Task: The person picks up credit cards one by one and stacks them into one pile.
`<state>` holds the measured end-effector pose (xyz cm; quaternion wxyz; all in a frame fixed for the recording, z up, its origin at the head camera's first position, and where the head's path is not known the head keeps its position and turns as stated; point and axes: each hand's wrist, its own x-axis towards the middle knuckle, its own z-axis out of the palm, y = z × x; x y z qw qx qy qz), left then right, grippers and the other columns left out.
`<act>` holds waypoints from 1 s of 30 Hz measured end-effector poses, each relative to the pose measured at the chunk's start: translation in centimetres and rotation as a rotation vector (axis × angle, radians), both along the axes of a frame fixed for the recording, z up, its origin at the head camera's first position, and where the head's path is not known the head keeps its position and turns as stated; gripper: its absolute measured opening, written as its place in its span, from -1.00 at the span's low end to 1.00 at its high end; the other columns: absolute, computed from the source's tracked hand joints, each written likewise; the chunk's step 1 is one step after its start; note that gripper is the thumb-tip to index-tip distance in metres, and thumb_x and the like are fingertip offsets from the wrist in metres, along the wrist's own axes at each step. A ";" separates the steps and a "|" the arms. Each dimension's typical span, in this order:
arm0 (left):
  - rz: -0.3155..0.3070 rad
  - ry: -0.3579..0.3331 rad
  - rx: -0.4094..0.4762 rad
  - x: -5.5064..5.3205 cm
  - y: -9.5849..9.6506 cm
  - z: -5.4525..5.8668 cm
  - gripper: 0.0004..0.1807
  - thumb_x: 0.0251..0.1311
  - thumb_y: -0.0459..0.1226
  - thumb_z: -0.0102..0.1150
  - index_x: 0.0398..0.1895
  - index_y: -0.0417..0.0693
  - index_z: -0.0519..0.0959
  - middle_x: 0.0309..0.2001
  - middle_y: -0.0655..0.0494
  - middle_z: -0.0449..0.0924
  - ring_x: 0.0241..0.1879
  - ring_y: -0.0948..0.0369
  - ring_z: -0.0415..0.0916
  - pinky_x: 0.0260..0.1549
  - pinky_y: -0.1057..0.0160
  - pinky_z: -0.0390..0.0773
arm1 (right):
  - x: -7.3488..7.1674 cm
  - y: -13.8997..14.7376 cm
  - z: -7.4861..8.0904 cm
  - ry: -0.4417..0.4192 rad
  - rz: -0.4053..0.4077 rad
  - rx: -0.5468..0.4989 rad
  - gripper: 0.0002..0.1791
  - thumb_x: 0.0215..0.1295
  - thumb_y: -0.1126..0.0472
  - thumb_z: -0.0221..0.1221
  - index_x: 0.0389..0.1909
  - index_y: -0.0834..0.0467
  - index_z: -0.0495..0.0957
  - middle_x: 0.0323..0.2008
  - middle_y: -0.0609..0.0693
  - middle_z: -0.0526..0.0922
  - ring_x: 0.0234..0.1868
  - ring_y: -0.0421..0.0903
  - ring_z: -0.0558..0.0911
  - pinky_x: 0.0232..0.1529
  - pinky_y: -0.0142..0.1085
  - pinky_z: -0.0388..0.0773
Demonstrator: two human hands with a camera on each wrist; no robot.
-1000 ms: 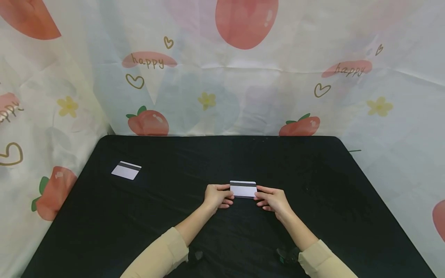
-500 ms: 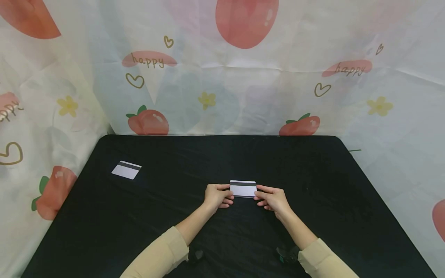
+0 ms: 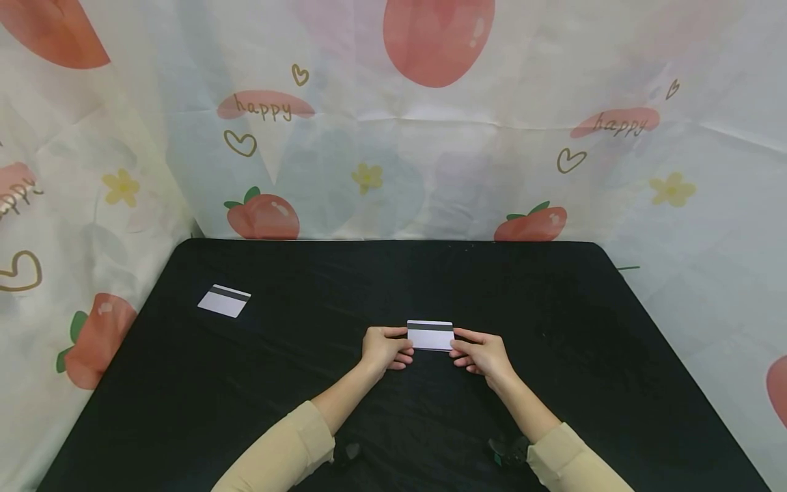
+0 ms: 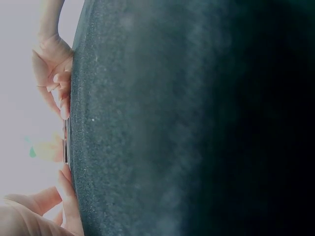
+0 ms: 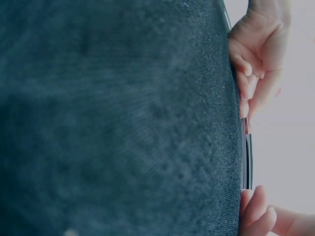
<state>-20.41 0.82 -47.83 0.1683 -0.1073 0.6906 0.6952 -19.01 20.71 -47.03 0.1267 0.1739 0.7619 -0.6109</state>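
Observation:
A white magnetic stripe card (image 3: 430, 336) lies crosswise near the middle of the black table, its dark stripe along the far edge. My left hand (image 3: 382, 348) pinches its left end between thumb and fingers. At the opposite end, my right hand (image 3: 486, 353) holds it the same way. Seen edge-on in the right wrist view, thin layered edges (image 5: 247, 157) show between the hands, low against the cloth; how many cards lie there I cannot tell. The left wrist view also shows the edges (image 4: 65, 142) between both hands' fingertips.
A second white magnetic stripe card (image 3: 224, 301) lies at the far left of the black-covered table (image 3: 553, 307), slightly turned. A patterned curtain (image 3: 430, 157) hangs behind the table's far edge and along its left side.

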 end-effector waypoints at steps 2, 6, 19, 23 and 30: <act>0.001 0.000 0.000 0.0 0.0 0.0 -0.63 -0.01 -0.50 0.23 -0.04 -0.30 0.56 -0.60 -0.07 0.63 -0.74 0.27 0.54 -0.75 0.37 0.55 | 0.0 0.0 0.0 0.000 0.001 0.002 -0.52 0.14 0.27 0.22 0.12 0.26 0.45 -0.56 0.00 0.67 -0.67 -0.25 0.59 -0.71 -0.56 0.40; 0.002 0.005 -0.004 0.0 0.0 -0.1 -0.64 0.00 -0.48 0.23 -0.05 -0.30 0.57 -0.63 -0.05 0.61 -0.75 0.27 0.53 -0.76 0.37 0.55 | 0.0 0.0 0.1 -0.003 0.002 -0.002 -0.51 0.14 0.27 0.23 0.13 0.27 0.44 -0.55 0.01 0.67 -0.65 -0.23 0.61 -0.68 -0.55 0.45; 0.004 0.001 0.000 0.0 0.0 -0.1 -0.65 0.01 -0.48 0.22 -0.06 -0.31 0.57 -0.62 -0.08 0.62 -0.75 0.27 0.53 -0.75 0.36 0.55 | 0.2 0.2 0.2 -0.017 0.011 -0.083 -0.50 0.16 0.30 0.20 0.15 0.32 0.40 -0.53 0.06 0.67 -0.59 -0.16 0.66 -0.54 -0.41 0.60; -0.003 -0.012 0.004 0.0 -0.1 -0.1 -0.65 0.02 -0.47 0.22 -0.05 -0.30 0.56 -0.61 -0.07 0.62 -0.74 0.27 0.54 -0.74 0.36 0.56 | 0.2 0.2 0.4 -0.027 0.024 -0.091 -0.50 0.18 0.29 0.18 0.16 0.33 0.38 -0.50 0.07 0.68 -0.56 -0.14 0.67 -0.51 -0.37 0.62; -0.067 -0.101 0.003 -0.5 -0.6 0.2 -0.61 0.07 -0.39 0.21 0.02 -0.25 0.52 -0.55 -0.04 0.64 -0.67 0.23 0.58 -0.65 0.29 0.61 | 0.1 0.6 1.1 -0.061 0.114 -0.025 -0.50 0.27 0.22 0.09 0.20 0.32 0.32 -0.42 0.10 0.68 -0.47 -0.07 0.68 -0.45 -0.29 0.64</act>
